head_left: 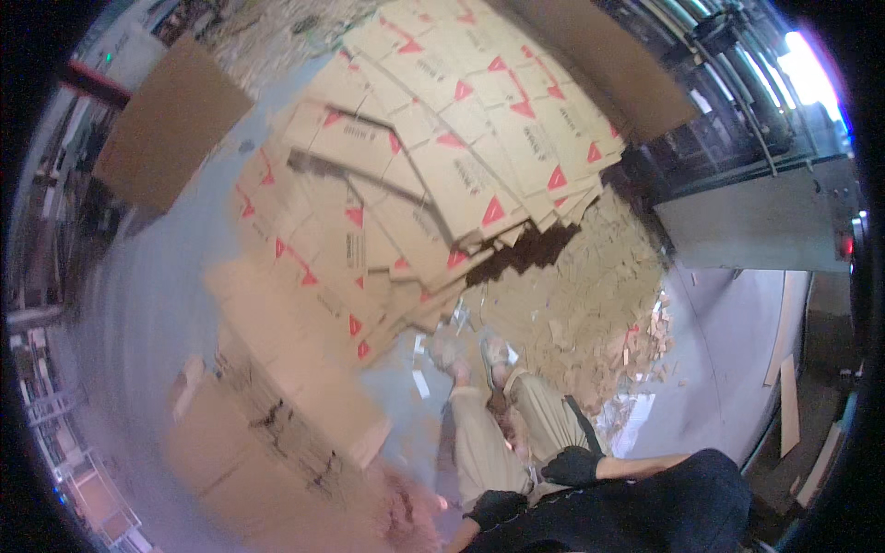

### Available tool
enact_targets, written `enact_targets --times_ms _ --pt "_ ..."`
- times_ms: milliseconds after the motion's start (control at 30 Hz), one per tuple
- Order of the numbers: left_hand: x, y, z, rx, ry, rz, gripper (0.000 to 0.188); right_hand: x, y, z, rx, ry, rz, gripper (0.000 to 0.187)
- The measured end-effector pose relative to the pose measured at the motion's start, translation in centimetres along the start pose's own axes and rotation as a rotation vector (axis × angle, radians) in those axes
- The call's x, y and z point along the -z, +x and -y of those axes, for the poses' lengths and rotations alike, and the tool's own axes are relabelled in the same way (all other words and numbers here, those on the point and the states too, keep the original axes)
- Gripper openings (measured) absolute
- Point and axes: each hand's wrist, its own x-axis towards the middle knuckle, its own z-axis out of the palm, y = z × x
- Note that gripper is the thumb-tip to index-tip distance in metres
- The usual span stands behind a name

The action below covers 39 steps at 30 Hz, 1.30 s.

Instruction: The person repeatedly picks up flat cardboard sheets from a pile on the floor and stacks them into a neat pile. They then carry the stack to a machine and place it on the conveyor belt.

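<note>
At the 5 o'clock side, the right hand [572,466], dark-gloved, lay in front of the tan trousers [479,442]. The left hand [498,509], also dark-gloved, was near it, between 5 and 6 o'clock, just below the trousers' waist end. Whether either grip was apart, together or clamped on something I could not tell; the fingers were too small and dark. The printed cardboard sheets [475,175], tan with red marks, spread in overlapping, skewed layers toward 12 o'clock, well apart from both hands. A blurred stack of plain cardboard [286,341] was at 8 o'clock. A heap of cardboard scraps [572,313] covered the floor [719,323] toward 4 o'clock, beside the shoes [496,351]. A plain brown panel [171,129] was at 10 o'clock.
</note>
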Motion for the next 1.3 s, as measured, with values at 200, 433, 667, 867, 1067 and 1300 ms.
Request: enact_targets --times_ms 200,433,667,867,1067,1300 --pt "14.3 12.3 12.5 0.250 -0.027 0.241 0.032 8.5 2.4 -8.5 -0.177 0.100 -0.163 0.027" --pt "32.7 41.1 22.0 0.418 0.111 -0.597 0.029 26.4 -0.5 -41.6 -0.502 0.447 -0.847 0.037" --pt "41.0 69.5 24.2 0.681 -0.010 -1.218 0.069 41.9 0.5 -72.5 -0.741 -0.187 -1.084 0.047" --pt "36.9 71.0 20.6 0.546 -0.155 -1.387 0.041 44.3 2.1 -75.8 -0.671 0.705 -1.232 0.063" --pt "33.7 67.1 27.4 0.665 0.025 -1.866 0.026 44.3 4.9 -69.6 -0.892 0.203 -1.142 0.058" --pt "39.8 56.4 32.0 0.595 0.727 -1.123 0.015 43.9 5.3 -66.0 -0.838 0.732 -1.048 0.068"
